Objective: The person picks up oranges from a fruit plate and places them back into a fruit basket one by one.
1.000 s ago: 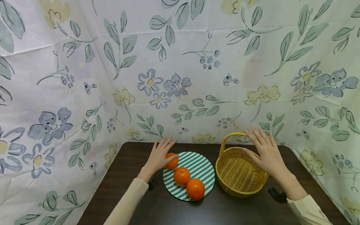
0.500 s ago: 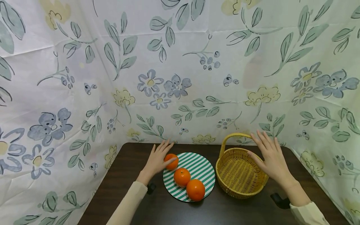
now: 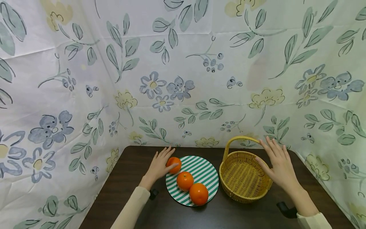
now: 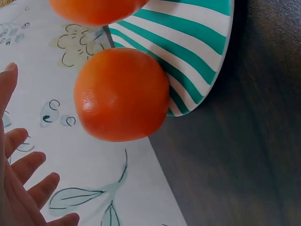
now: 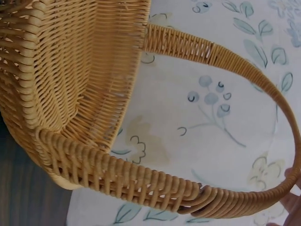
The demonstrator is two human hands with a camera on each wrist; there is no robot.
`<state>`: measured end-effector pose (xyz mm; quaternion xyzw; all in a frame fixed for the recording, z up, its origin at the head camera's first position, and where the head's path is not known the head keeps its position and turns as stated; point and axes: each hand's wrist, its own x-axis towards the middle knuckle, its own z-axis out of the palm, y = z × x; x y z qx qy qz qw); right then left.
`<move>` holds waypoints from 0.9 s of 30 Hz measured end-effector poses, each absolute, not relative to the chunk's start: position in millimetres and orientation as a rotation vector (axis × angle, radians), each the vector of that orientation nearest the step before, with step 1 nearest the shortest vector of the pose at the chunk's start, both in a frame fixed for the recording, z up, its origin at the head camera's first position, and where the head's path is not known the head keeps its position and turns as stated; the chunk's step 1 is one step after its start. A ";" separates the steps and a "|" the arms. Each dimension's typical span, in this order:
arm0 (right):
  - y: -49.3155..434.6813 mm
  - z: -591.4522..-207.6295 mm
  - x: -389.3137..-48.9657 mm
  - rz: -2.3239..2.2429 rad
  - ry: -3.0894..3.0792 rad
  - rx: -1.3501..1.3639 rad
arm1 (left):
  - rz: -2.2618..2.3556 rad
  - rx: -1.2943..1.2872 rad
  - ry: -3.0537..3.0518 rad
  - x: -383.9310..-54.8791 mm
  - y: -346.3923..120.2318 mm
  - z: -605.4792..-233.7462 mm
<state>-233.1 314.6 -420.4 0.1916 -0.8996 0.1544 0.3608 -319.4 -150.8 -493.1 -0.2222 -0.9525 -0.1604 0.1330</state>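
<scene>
White cloth (image 3: 65, 105), printed with blue flowers, yellow blooms and green leaves, to the left of, behind and to the right of the striped plate (image 3: 204, 173). Dark brown worktop (image 3: 128, 165) under the plate and out past both sides of it. To the near left of the plate, cream left sleeve (image 3: 132, 203), with a small black object (image 3: 153, 194) by the wrist.

At the plate's left edge, left grip (image 3: 157, 168), spread, with fingers pointing away; thumb in front of the far orange (image 3: 173, 165) in the head view, yet clear of the fruit in the left wrist view. Slanting across the plate's left and near part, three oranges: far orange at the left rim, partly hidden, then middle orange (image 3: 185, 180), then near orange (image 3: 198, 194) by the near rim.

Just right of the plate, yellow woven basket (image 3: 242, 173), upright, with arched handle (image 3: 243, 137). Well right of the plate, next to the basket, right grip (image 3: 281, 170), also spread; cannot tell whether touching the handle. Farthest right of the plate, pale right sleeve (image 3: 314, 221).
</scene>
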 end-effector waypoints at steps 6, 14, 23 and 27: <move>316.4 -427.1 -231.5 0.425 -2.310 0.483 | -0.535 -0.656 -2.769 -319.5 -151.9 -500.4; 318.9 -436.4 -227.8 0.458 -2.305 0.459 | -0.598 -0.638 -2.817 -316.4 -153.8 -507.6; 323.8 -443.1 -221.1 0.503 -2.316 0.393 | -0.667 -0.626 -2.828 -317.4 -153.9 -516.9; 325.9 -446.5 -219.4 0.517 -2.315 0.379 | -0.668 -0.623 -2.829 -319.1 -154.0 -520.2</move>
